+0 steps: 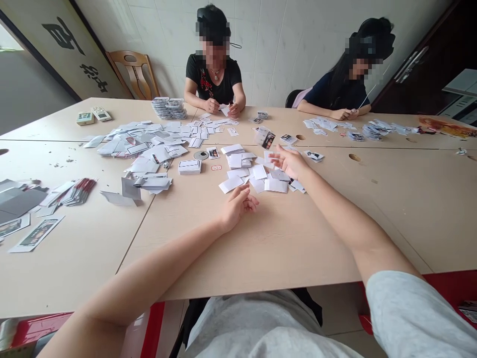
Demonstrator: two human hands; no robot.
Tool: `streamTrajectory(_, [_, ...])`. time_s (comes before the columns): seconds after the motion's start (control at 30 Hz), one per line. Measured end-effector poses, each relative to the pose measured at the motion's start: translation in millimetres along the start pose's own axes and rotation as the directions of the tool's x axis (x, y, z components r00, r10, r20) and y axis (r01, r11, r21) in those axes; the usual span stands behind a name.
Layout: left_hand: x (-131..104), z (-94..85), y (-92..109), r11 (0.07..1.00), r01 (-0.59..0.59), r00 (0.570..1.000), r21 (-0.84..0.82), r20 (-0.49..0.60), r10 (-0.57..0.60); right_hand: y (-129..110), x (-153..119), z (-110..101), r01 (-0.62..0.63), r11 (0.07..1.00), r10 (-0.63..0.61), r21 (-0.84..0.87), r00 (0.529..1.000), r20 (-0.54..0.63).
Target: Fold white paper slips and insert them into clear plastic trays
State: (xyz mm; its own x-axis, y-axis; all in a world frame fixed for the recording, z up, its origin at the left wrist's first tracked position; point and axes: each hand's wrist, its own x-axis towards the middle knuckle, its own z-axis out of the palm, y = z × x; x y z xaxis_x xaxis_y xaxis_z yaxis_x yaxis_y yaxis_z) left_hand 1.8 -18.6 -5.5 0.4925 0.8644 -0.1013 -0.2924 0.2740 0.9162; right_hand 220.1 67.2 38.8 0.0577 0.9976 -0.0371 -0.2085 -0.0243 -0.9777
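My left hand (240, 206) rests over the near side of a loose heap of small white paper cards (259, 171), its fingers loosely bent and apart, with nothing visible in them. Reaching over the right side of that heap, my right hand (290, 163) has its fingers spread. Just beyond its fingertips is a blurred photo card (265, 138), tilted and seemingly apart from the hand. Another photo card (288, 139) lies close by on the table. To the left of the heap sit a neat stack of white cards (190, 167) and a round grey roll (200, 155).
Opposite, one person (214, 79) handles paper and another (339, 94) works at the far right. A large paper pile (141, 139) spreads left of centre. Bundled card stacks (169, 108), calculators (85, 118) and red-edged papers (80, 191) also lie on the table (298, 238).
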Motion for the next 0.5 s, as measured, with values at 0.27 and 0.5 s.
streamTrajectory(0.27, [-3.0,1.0,0.1,0.987,-0.001,0.997,0.163,0.078,-0.012,21.5,32.6,-48.8,0.180,0.379,-0.617,-0.908,0.780,-0.103])
streamTrajectory(0.5, [-3.2,-0.4,1.0,0.977,-0.001,0.996,0.215,0.085,-0.018,36.5,34.1,-61.2,-0.074,0.134,-0.426,-0.988,0.896,-0.124])
